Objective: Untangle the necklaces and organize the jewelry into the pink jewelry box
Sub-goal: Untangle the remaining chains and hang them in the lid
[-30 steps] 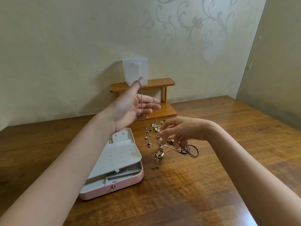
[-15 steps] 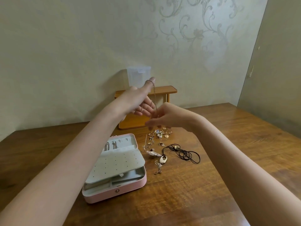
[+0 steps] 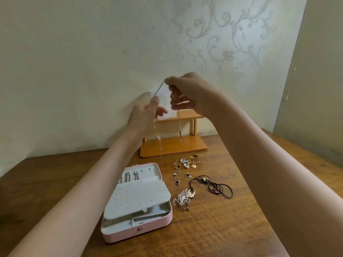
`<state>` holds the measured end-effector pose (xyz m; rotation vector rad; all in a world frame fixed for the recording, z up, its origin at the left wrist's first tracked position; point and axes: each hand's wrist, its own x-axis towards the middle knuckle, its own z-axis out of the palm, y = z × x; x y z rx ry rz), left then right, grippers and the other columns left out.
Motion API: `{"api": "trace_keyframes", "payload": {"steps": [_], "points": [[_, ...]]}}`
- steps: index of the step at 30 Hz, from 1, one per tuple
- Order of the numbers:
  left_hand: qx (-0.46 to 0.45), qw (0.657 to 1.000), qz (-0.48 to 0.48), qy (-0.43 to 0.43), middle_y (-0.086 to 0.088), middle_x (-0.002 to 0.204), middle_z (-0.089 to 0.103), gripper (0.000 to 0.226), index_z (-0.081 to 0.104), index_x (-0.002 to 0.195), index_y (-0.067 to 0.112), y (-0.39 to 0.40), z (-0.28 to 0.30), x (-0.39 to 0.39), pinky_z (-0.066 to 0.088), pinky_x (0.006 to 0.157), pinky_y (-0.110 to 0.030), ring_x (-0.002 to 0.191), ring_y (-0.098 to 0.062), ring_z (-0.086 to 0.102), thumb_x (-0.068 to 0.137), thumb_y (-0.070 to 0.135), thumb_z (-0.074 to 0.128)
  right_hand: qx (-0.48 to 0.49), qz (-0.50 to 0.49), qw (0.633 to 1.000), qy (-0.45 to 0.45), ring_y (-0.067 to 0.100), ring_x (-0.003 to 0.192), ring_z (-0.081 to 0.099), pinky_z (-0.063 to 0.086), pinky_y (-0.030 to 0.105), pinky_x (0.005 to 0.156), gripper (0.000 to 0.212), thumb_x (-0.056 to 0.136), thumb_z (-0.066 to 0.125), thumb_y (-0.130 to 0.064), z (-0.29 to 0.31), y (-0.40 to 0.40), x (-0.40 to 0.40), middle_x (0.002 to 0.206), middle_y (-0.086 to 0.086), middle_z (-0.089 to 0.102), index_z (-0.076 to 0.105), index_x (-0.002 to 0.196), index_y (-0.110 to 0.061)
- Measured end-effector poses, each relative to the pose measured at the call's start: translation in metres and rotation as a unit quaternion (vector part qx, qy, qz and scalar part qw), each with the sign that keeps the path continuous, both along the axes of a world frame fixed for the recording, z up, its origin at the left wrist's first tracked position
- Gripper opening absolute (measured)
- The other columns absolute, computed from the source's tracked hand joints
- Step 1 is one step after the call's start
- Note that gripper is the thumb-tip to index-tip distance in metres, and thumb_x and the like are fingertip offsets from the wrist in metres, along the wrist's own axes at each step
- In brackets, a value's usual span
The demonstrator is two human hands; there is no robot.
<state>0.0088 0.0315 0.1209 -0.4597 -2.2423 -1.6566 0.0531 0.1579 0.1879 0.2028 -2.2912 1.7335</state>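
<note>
Two hands held one thin chain (image 3: 157,92) high above the pink jewelry box (image 3: 137,230), my left hand (image 3: 146,114) and right hand (image 3: 185,93) each pinching it, mid-untangling; next I judged I must separate its hanging strands.

A pale wall (image 3: 74,62) was seen behind a brown wooden table (image 3: 213,229), with a faint scrolling floral pattern (image 3: 228,43) at its upper right. A plainer panel (image 3: 319,80), possibly a door, was set at the right. A small orange wooden shelf (image 3: 174,147) was placed at the table's far edge.
</note>
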Motion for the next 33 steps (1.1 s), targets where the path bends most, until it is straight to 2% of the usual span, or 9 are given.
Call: {"api": "trace_keyframes", "payload": {"steps": [3,6,9,12,16,21,25,29,33], "points": [[0.044,0.964,-0.233,-0.122,-0.005,0.100,0.070,0.055,0.067,0.096,0.017,0.008,-0.009,0.009,0.045,0.091,-0.035,0.098,-0.020,0.065,0.099,0.050,0.023,-0.093,0.039,0.995,0.000,0.010,0.041,0.022,0.021,0.018,0.038,0.038,0.093,0.055,-0.019,0.015,-0.013,-0.008,0.045,-0.004,0.028,0.039,0.059,-0.016],[0.100,0.879,-0.401,-0.238,-0.007,0.085,0.071,0.063,0.069,0.091,0.012,0.013,-0.026,0.019,0.051,0.078,-0.031,0.083,-0.020,0.068,0.095,0.054,0.023,-0.125,0.004,0.991,0.048,0.009,0.035,0.020,0.018,0.019,0.036,0.042,0.092,0.058,-0.021,0.026,-0.019,-0.017,0.038,-0.007,0.028,0.037,0.056,-0.017],[0.104,0.859,-0.425,-0.265,-0.001,0.066,0.061,0.045,0.070,0.081,0.014,0.005,-0.044,0.019,0.050,0.073,-0.027,0.062,-0.014,0.058,0.089,0.047,0.039,-0.080,-0.112,0.982,0.128,0.010,0.038,0.026,0.023,0.021,0.040,0.042,0.090,0.059,-0.019,0.036,-0.011,-0.027,0.044,-0.005,0.034,0.039,0.053,-0.017],[0.117,0.863,-0.403,-0.281,0.002,0.058,0.048,0.032,0.066,0.071,0.014,-0.009,-0.060,0.011,0.046,0.069,-0.027,0.055,-0.011,0.046,0.089,0.034,0.048,-0.019,-0.248,0.946,0.209,0.010,0.041,0.019,0.018,0.024,0.048,0.047,0.084,0.056,-0.014,0.038,0.006,-0.038,0.043,-0.007,0.024,0.026,0.049,-0.020],[0.198,0.859,-0.377,-0.286,0.004,0.054,0.032,0.031,0.061,0.064,0.015,-0.019,-0.060,0.006,0.032,0.045,-0.017,0.046,-0.008,0.031,0.089,0.031,0.052,0.118,-0.315,0.920,0.200,0.013,0.045,0.022,0.027,0.026,0.056,0.043,0.082,0.054,-0.014,0.021,0.029,-0.053,0.049,-0.001,0.025,0.028,0.049,-0.018],[0.233,0.864,-0.378,-0.236,0.006,0.053,0.030,0.029,0.057,0.070,0.015,-0.018,-0.031,0.003,0.025,0.035,-0.014,0.040,-0.004,0.027,0.091,0.031,0.045,0.396,-0.160,0.900,-0.082,0.015,0.049,0.042,0.038,0.024,0.048,0.022,0.089,0.059,-0.016,-0.033,0.042,-0.064,0.059,0.004,0.049,0.053,0.069,-0.007],[0.259,0.869,-0.357,-0.226,0.006,0.054,0.037,0.024,0.057,0.078,0.013,-0.015,-0.012,0.003,0.026,0.034,-0.012,0.041,-0.003,0.031,0.092,0.030,0.048,0.399,-0.014,0.887,-0.232,0.015,0.049,0.050,0.044,0.021,0.044,0.020,0.091,0.059,-0.016,-0.061,0.044,-0.055,0.067,0.007,0.060,0.061,0.075,-0.005],[0.336,0.864,-0.292,-0.234,0.006,0.051,0.036,0.026,0.057,0.082,0.011,-0.010,-0.001,0.004,0.022,0.033,-0.011,0.038,-0.001,0.029,0.097,0.028,0.045,0.373,0.049,0.914,-0.153,0.016,0.090,0.059,0.049,0.027,0.080,0.020,0.095,0.053,-0.022,-0.077,0.044,-0.045,0.099,0.003,0.065,0.063,0.107,-0.009],[0.408,0.844,-0.255,-0.238,0.007,0.050,0.035,0.023,0.056,0.087,0.010,-0.007,0.004,0.007,0.020,0.033,-0.010,0.036,-0.002,0.028,0.097,0.029,0.046,0.189,0.182,0.956,-0.133,0.016,0.087,0.065,0.054,0.026,0.080,0.022,0.096,0.051,-0.022,-0.079,0.033,-0.027,0.096,0.006,0.069,0.067,0.099,-0.008]]}}
